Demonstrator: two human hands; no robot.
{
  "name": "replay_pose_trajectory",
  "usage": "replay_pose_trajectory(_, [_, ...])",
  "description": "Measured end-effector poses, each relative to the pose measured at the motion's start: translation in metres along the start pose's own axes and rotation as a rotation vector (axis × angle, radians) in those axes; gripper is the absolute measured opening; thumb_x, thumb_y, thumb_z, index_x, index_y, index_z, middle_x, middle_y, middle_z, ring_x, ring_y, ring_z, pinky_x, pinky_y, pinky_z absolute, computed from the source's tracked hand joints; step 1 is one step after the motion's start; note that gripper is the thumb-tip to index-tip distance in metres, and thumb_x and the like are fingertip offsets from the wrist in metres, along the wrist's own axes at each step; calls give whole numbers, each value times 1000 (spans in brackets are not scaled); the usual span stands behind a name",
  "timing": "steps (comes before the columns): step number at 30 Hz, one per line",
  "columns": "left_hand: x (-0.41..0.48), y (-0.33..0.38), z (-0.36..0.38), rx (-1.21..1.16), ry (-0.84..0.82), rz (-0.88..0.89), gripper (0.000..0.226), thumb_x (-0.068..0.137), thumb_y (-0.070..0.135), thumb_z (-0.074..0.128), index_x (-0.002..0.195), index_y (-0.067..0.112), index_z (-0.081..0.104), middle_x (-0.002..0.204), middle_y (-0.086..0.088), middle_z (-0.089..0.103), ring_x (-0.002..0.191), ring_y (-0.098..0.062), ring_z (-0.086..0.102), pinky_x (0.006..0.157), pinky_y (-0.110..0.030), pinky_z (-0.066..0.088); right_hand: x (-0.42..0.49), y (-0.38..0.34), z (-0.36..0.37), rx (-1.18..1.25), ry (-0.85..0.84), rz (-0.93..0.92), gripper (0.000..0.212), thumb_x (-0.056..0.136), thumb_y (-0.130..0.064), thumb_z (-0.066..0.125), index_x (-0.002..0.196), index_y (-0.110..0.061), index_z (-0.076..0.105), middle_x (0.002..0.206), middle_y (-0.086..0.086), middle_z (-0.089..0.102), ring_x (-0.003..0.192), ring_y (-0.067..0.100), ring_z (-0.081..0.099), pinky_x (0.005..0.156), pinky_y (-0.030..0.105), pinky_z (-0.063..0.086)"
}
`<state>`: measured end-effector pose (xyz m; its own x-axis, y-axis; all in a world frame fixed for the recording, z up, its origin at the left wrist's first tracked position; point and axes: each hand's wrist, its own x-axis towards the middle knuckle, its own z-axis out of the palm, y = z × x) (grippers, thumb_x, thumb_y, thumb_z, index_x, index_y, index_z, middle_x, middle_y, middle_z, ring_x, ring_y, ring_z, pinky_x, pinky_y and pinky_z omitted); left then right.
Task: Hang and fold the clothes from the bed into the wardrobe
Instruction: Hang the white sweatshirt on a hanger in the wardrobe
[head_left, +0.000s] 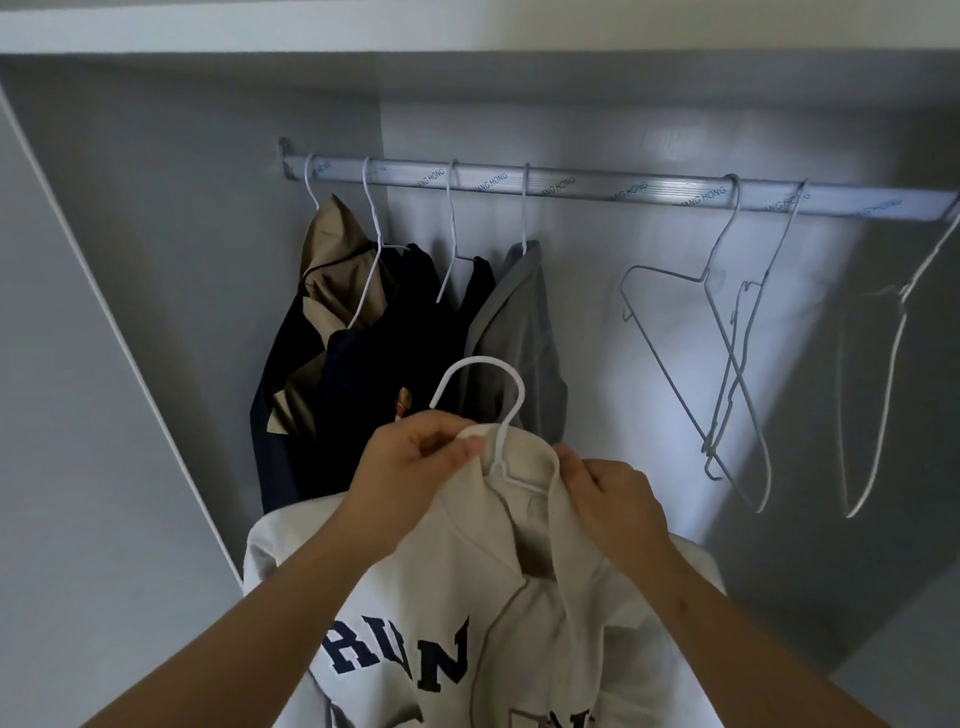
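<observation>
Below the wardrobe rail (571, 187), a cream sweatshirt (467, 597) on a white hanger (501, 415) is pinched at the collar by the left hand (415, 452) and right hand (608, 493). If released unevenly, the collar could slip off the hanger.

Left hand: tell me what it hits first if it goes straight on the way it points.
The left hand, pinching the cream sweatshirt collar, points up-right: first the white hanger neck, then probably the hanging grey garment; depth is unclear.
</observation>
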<state>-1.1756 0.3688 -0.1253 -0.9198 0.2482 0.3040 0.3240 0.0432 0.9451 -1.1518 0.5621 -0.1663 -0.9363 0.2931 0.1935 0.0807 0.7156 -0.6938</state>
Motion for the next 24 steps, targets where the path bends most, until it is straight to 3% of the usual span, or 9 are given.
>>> replay_pose_trajectory(4, [2, 7, 4, 192, -148, 10, 25, 94, 16, 49, 74, 25, 62, 58, 18, 59, 58, 4, 55, 58, -12, 44, -4, -1, -3, -4, -65, 30, 57, 69, -74, 25, 47, -23, 36, 45, -7, 39, 46, 7, 40, 50, 21, 28])
replay_pose_trajectory(6, [7, 7, 1, 410, -250, 68, 21, 97, 26, 41, 93, 30, 61, 77, 20, 62, 76, 4, 59, 70, -11, 47, -5, 0, -3, -19, -45, 38, 58, 62, -78, 23, 47, -24, 39, 45, -8, 42, 48, 6, 42, 50, 20, 28])
replay_pose_trajectory(8, [8, 2, -2, 644, -323, 71, 23, 96, 38, 37, 113, 35, 53, 91, 16, 60, 86, -1, 58, 78, -20, 48, -5, 3, -4, -12, -26, 56, 58, 62, -77, 23, 48, -24, 42, 47, -8, 45, 50, 6, 45, 51, 19, 29])
replay_pose_trajectory(11, [2, -17, -6, 926, -415, 87, 27, 87, 54, 48, 108, 37, 47, 80, 16, 53, 71, 5, 50, 64, -16, 41, -5, 14, -8, 18, 1, 133, 57, 77, -70, 31, 49, -22, 43, 48, -6, 47, 53, 9, 47, 53, 20, 30])
replay_pose_trajectory(15, [-12, -37, 12, 752, -392, 149, 25, 86, 44, 57, 78, 21, 51, 59, 8, 43, 56, 0, 46, 53, -16, 32, -15, 23, -11, 10, 34, 109, 52, 90, -56, 37, 51, -22, 42, 49, -6, 47, 53, 9, 47, 54, 20, 34])
replay_pose_trajectory(18, [-11, -35, 27, 753, -303, 231, 31, 87, 48, 54, 74, 20, 51, 57, 7, 44, 54, -3, 45, 53, -18, 33, -25, 17, -11, 21, 131, -30, 47, 93, -51, 34, 59, -23, 50, 55, -4, 52, 54, 9, 49, 52, 17, 34])
replay_pose_trajectory(21, [-10, -27, 37, 729, -248, 272, 35, 85, 53, 48, 70, 22, 47, 56, 7, 44, 52, -4, 44, 54, -23, 36, -30, 5, -10, -114, 268, -182, 62, 92, -58, 20, 70, -14, 57, 59, 0, 51, 53, 12, 43, 50, 19, 28])
replay_pose_trajectory(24, [-10, -24, 41, 657, -312, 283, 33, 88, 45, 54, 64, 26, 40, 54, 8, 42, 52, -6, 43, 53, -21, 34, -34, 0, -14, -175, 330, -193, 69, 78, -60, 3, 70, -16, 55, 59, -2, 48, 54, 14, 42, 52, 24, 23])
